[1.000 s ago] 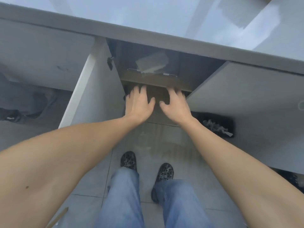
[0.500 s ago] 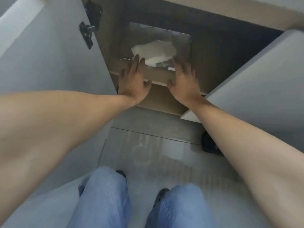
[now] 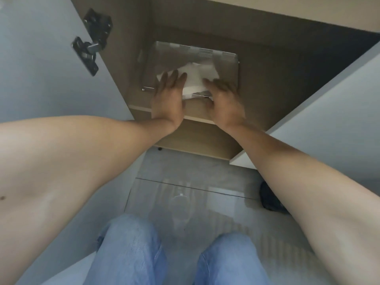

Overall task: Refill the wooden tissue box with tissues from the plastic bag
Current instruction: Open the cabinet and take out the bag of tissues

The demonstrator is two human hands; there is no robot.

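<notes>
open cabinet point(image 3: 267, 83), wooden shelf point(image 3: 197, 114), grey tiled floor point(image 3: 185, 182) | plastic bag point(image 3: 193, 56) of tissues point(image 3: 195, 77) on shelf | left hand point(image 3: 167, 99), right hand point(image 3: 225, 101) flat on bag's near edge, fingers straight, slightly spread

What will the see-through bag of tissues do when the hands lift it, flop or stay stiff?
Probably flop: the plastic bag looks thin and wrinkly, with only a few tissues inside. It likely weighs little, being mostly empty. Its shiny film may slip, so both the left hand and right hand help.
</notes>
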